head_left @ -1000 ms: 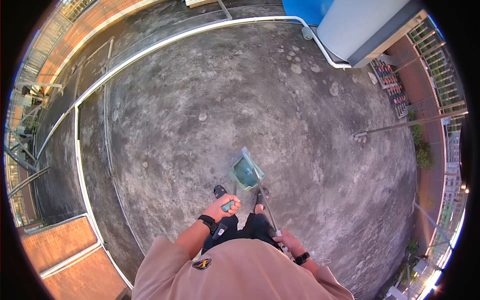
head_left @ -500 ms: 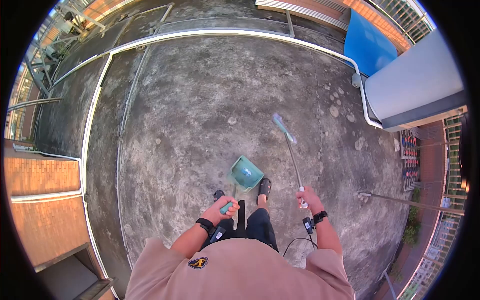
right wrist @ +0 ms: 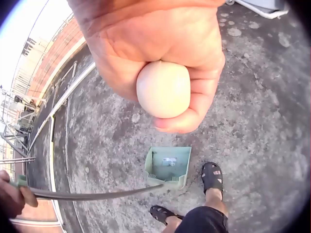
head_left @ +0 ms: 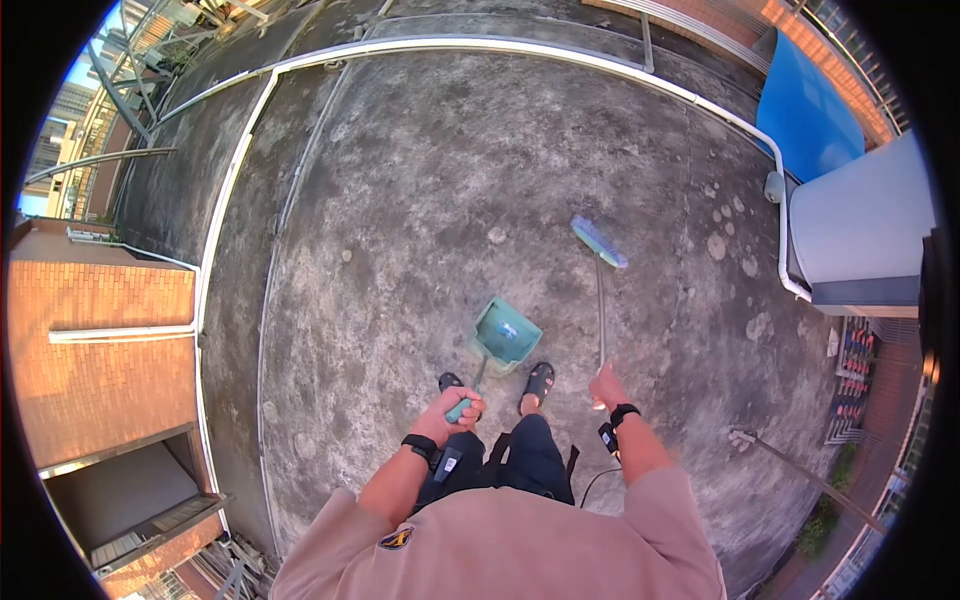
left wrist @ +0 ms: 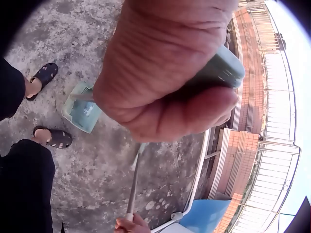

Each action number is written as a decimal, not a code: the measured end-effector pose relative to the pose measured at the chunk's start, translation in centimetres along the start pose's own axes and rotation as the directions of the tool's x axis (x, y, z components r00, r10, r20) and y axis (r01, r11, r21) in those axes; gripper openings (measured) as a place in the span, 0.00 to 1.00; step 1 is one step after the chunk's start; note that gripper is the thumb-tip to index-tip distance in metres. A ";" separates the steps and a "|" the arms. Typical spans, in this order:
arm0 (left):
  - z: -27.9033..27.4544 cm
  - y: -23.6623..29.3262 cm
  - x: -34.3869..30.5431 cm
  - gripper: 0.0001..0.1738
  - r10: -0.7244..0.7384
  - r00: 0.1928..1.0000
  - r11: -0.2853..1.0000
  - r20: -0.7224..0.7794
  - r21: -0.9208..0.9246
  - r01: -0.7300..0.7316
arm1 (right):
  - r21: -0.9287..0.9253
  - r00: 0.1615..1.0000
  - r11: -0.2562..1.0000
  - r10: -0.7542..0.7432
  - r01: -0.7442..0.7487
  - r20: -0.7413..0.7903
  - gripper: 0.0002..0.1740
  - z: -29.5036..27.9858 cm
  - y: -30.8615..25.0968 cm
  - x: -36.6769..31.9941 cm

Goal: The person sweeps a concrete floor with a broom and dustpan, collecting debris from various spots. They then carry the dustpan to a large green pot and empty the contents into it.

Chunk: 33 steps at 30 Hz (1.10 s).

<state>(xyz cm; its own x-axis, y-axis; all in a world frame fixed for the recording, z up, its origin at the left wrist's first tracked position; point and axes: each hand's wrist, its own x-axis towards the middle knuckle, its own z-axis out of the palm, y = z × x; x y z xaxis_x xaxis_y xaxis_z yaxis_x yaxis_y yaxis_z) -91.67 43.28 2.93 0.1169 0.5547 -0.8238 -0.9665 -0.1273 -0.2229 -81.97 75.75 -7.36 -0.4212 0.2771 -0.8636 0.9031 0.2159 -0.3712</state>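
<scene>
My left hand [head_left: 450, 412] grips the green handle [left wrist: 223, 68] of a long-handled dustpan. The pale green pan [head_left: 508, 335] hangs in front of my feet, its open side facing away from me, with a whitish label inside. My right hand [head_left: 606, 386] holds a broom by the white rounded end [right wrist: 164, 90] of its pole, fingers curled round it. From there the grey pole [head_left: 601, 310] runs forward to the broom head [head_left: 599, 242], which has bluish bristles and lies out ahead and to the right of the dustpan.
Stained concrete floor [head_left: 430, 200] spreads all around. White pipes [head_left: 235, 180] run along the left and far side. At the right are a blue curved sheet [head_left: 810, 115], a large white cylinder [head_left: 860, 225] and a metal pole [head_left: 800, 475]. A brick structure [head_left: 110, 320] stands left.
The broom head has swung from over the dustpan out forward and right, and my right hand has moved up from beside my body. My view has turned; the left hand keeps its grip.
</scene>
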 end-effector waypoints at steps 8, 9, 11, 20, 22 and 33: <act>0.4 0.9 -1.3 0.10 0.093 0.996 0.984 0.011 -0.155 -0.090 | -0.290 0.943 0.953 0.017 0.085 0.332 0.23 6.0 10.1 -12.8; -0.8 1.4 -0.7 0.09 0.056 0.998 0.993 0.039 -0.106 -0.052 | -0.307 0.947 0.948 0.024 0.080 0.319 0.23 5.7 10.0 -14.4; -1.4 1.8 -0.5 0.09 0.044 0.997 0.998 0.069 -0.047 -0.041 | 0.164 0.902 0.974 0.071 -0.154 0.425 0.23 4.5 9.5 -17.0; -2.8 0.1 -0.8 0.08 0.171 0.981 0.983 0.095 -0.090 -0.162 | 0.201 0.977 0.980 -0.036 -0.007 0.209 0.19 -0.5 0.1 -14.2; -2.4 -0.5 -1.2 0.08 0.158 0.983 0.978 0.094 -0.150 -0.143 | 0.170 0.991 0.985 -0.040 0.018 0.126 0.19 -2.0 -3.5 -11.6; -2.2 -1.7 1.0 0.08 0.332 0.943 0.907 -0.011 -0.271 -0.323 | -0.431 0.984 0.895 -0.048 0.118 0.171 0.19 0.7 -7.2 2.1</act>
<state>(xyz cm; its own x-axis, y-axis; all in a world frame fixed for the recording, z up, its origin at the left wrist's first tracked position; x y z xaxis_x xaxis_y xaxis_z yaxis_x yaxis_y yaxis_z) -89.44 42.23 1.27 -0.2087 0.4720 -0.8566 -0.8524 -0.5172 -0.0774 -89.27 74.13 -6.72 -0.4431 0.1019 -0.8907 0.7222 0.6291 -0.2873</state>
